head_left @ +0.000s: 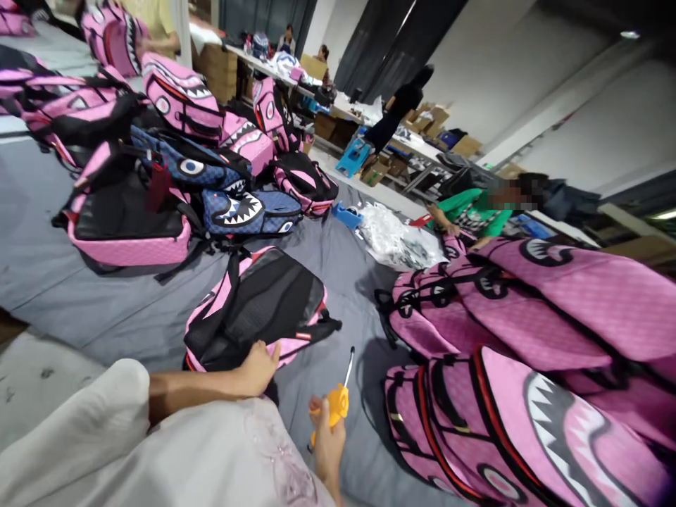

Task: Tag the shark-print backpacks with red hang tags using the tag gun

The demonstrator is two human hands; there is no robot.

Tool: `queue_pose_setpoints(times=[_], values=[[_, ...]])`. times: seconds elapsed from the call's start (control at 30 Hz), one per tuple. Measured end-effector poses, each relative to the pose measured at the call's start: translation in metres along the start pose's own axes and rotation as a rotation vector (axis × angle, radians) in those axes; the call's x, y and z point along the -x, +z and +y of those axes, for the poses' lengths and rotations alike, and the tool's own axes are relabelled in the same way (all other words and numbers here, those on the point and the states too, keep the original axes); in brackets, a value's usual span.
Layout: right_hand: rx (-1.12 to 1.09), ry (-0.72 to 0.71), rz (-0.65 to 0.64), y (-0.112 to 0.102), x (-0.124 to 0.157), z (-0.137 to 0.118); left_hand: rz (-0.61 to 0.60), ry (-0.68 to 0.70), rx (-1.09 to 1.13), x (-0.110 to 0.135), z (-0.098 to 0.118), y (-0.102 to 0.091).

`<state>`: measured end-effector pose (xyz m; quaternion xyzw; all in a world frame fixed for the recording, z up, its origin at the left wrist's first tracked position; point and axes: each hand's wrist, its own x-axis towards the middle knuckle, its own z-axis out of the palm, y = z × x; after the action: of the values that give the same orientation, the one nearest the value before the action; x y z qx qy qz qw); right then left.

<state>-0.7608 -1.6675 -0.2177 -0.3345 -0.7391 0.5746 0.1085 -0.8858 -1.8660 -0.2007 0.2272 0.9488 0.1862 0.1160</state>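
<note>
My left hand (258, 366) rests on the near edge of a pink and black backpack (261, 306) lying back-side up on the grey cloth (105, 303). It seems to pinch the bag's rim. Just to the right, my right hand (327, 436) holds a small orange-handled tool (338, 403) with a thin metal tip pointing up. The tool is clear of the backpack, over bare cloth.
A stack of pink shark-mouth backpacks (528, 366) lies at the right. More pink and blue backpacks (174, 162) are heaped at the far left. A person in a green top (472, 211) sits beyond clear plastic bags (396, 239). Tables and cardboard boxes (422, 120) stand behind.
</note>
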Motion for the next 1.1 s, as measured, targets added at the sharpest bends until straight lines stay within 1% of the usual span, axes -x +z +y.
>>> queue_pose_setpoints(times=[0.03,0.07,0.1,0.13,0.17,0.2,0.23,0.27,0.3,0.33,0.37,0.4,0.43,0.5,0.57,0.63,0.7,0.77,0.83,0.9,0.93,0.97,1.0,1.03,1.1], values=[[0.026,-0.021,-0.008,-0.005,0.001,-0.006,-0.028,0.029,0.02,0.006,0.015,0.012],[0.049,-0.04,-0.005,-0.011,0.003,-0.01,-0.061,0.058,0.05,0.011,0.026,0.019],[0.068,-0.055,0.0,-0.017,0.005,-0.013,-0.1,0.084,0.093,0.013,0.033,0.021],[0.084,-0.061,-0.006,-0.025,0.008,-0.015,-0.123,0.109,0.144,0.013,0.037,0.018],[0.099,-0.062,-0.008,-0.032,0.01,-0.015,-0.109,0.133,0.186,0.011,0.037,0.011],[0.115,-0.06,-0.011,-0.04,0.013,-0.014,-0.052,0.142,0.208,0.006,0.034,0.002],[0.129,-0.052,-0.022,-0.048,0.016,-0.012,0.049,0.127,0.206,-0.001,0.028,-0.007],[0.134,-0.041,-0.048,-0.056,0.019,-0.009,0.176,0.081,0.169,-0.009,0.02,-0.016],[0.126,-0.027,-0.092,-0.064,0.021,-0.006,0.28,-0.005,0.109,-0.017,0.011,-0.022],[0.105,-0.014,-0.139,-0.071,0.023,-0.003,0.331,-0.108,0.047,-0.024,0.001,-0.026],[0.08,-0.007,-0.186,-0.078,0.024,0.0,0.324,-0.2,-0.002,-0.03,-0.008,-0.026],[0.063,-0.01,-0.225,-0.084,0.024,0.001,0.293,-0.263,-0.038,-0.035,-0.016,-0.024],[0.06,-0.023,-0.248,-0.089,0.023,0.001,0.265,-0.297,-0.061,-0.038,-0.022,-0.02],[0.081,-0.066,-0.262,-0.096,0.018,-0.004,0.266,-0.297,-0.063,-0.038,-0.03,-0.011],[0.12,-0.08,-0.288,-0.1,0.008,-0.015,0.281,-0.299,0.026,-0.029,-0.032,-0.004],[0.192,-0.044,-0.365,-0.101,-0.008,-0.031,0.242,-0.323,0.229,-0.013,-0.035,0.003],[0.286,-0.018,-0.471,-0.099,-0.031,-0.051,0.197,-0.344,0.502,0.009,-0.04,0.012],[0.369,-0.035,-0.531,-0.09,-0.06,-0.074,0.204,-0.356,0.764,0.031,-0.046,0.022],[0.47,-0.085,-0.49,-0.074,-0.089,-0.1,0.22,-0.364,0.964,0.047,-0.051,0.031],[0.637,-0.153,-0.369,-0.051,-0.111,-0.122,0.216,-0.361,1.102,0.055,-0.054,0.036],[0.714,-0.177,-0.326,-0.038,-0.116,-0.13,0.213,-0.36,1.155,0.057,-0.055,0.037],[0.778,-0.193,-0.313,-0.027,-0.118,-0.134,0.221,-0.369,1.198,0.057,-0.055,0.038],[0.824,-0.196,-0.331,-0.017,-0.115,-0.135,0.24,-0.393,1.231,0.057,-0.055,0.038],[0.86,-0.187,-0.4,-0.01,-0.11,-0.133,0.261,-0.422,1.255,0.056,-0.055,0.038],[0.943,-0.187,-0.577,-0.002,-0.097,-0.127,0.3,-0.475,1.29,0.054,-0.055,0.038]])
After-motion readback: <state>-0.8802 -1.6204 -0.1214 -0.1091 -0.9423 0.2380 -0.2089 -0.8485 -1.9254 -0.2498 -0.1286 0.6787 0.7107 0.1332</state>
